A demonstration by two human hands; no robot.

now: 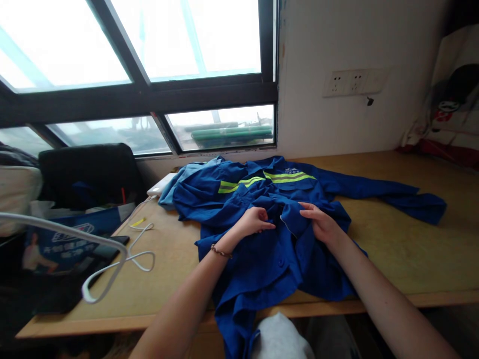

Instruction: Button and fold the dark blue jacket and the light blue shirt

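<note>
A blue work jacket [262, 249] with yellow-green reflective stripes lies spread on the wooden table [411, 249], one sleeve stretched to the right and its hem hanging over the front edge. My left hand [254, 222], a bracelet on its wrist, pinches the jacket's front fabric near the middle. Just to the right, my right hand [320, 222] lies on the cloth with fingers curled on the other front edge. A lighter blue garment [187, 174] peeks out under the jacket's left shoulder.
A white clothes hanger [112, 269] juts in at the left above a dark phone [112, 247]. A white device with a cable [160, 185] sits by the window. A black chair [90, 174] and a bag stand at left, wall sockets [354, 82] at right.
</note>
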